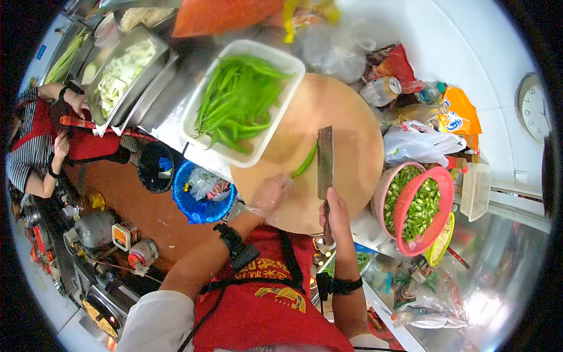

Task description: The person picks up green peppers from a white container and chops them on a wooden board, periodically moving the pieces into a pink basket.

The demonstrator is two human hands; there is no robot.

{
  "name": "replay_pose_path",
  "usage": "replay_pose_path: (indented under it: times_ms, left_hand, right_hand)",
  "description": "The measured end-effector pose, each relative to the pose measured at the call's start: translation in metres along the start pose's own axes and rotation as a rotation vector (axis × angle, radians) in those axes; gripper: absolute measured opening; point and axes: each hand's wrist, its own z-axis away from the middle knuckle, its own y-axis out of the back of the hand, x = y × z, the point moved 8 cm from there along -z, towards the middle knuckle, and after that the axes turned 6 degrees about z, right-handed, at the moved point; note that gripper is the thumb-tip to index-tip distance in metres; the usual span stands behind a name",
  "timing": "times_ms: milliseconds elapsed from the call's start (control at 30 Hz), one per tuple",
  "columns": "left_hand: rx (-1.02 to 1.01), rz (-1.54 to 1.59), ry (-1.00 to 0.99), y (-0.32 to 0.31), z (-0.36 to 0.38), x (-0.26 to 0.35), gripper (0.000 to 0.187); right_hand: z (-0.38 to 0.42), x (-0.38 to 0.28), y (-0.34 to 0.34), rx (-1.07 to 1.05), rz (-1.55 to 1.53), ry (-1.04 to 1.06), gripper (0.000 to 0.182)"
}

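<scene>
On a round wooden chopping board [358, 126], my right hand [335, 212] grips the handle of a cleaver [325, 161]. Its broad blade points away from me, beside a single long green chili pepper [307, 159]. My left hand [272, 196], in a clear plastic glove, has its closed fingertips at the pepper's near end. Beyond the board's left edge, a white plastic basket [245, 159] holds many whole green chili peppers [241, 97]. To the right, a pink basket [444, 199] contains sliced green peppers [421, 206].
Metal trays [143, 97] of chopped white vegetables stand at upper left. A blue-lined bin [183, 202] sits left of the board. Plastic bags [419, 142] and a can [381, 92] crowd the right side. A co-worker [41, 141] in a red apron stands at far left.
</scene>
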Motion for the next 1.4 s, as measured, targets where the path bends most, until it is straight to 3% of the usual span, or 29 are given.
replay_pose_path:
  times_ms: [100,167,233,533,600,1000,1033,1100,1233,1333,1400]
  left_hand:
    - [-0.171,-0.036,0.124,-0.006,0.005,-0.006,0.03]
    - [-0.183,-0.065,0.156,-0.004,0.009,-0.005,0.031]
    - [-0.203,-0.095,0.18,-0.006,0.013,-0.007,0.032]
    - [-0.112,-0.048,0.006,-0.002,0.005,-0.002,0.028]
    - [0.028,-0.004,-0.032,0.004,0.01,-0.003,0.025]
    - [-0.043,0.005,0.095,-0.011,0.003,-0.011,0.022]
    - [-0.057,-0.002,0.083,-0.013,0.0,-0.012,0.022]
    - [0.042,-0.129,-0.212,-0.01,-0.001,0.005,0.02]
    - [0.011,-0.192,-0.149,-0.019,-0.004,0.001,0.019]
    - [0.022,-0.055,-0.079,-0.02,-0.009,-0.002,0.018]
    - [0.033,-0.218,-0.104,-0.026,-0.009,-0.014,0.019]
  right_hand:
    - [0.001,-0.004,-0.002,0.027,-0.031,0.01,0.039]
    - [-0.007,-0.01,-0.004,0.051,0.013,0.127,0.04]
    - [-0.012,-0.008,-0.005,0.036,-0.014,0.102,0.04]
    - [-0.007,-0.016,-0.015,0.059,-0.034,0.067,0.04]
    - [-0.004,-0.013,-0.016,0.055,-0.048,0.042,0.04]
    - [-0.005,0.003,-0.019,0.047,-0.025,0.057,0.046]
    - [-0.005,0.001,-0.019,0.068,-0.014,0.091,0.039]
    - [-0.003,-0.002,-0.021,0.085,-0.005,0.124,0.038]
    - [0.0,-0.003,-0.02,0.103,-0.034,0.134,0.042]
    - [0.004,-0.006,-0.019,0.081,-0.036,0.117,0.044]
    - [0.007,-0.004,-0.021,0.077,-0.038,0.124,0.044]
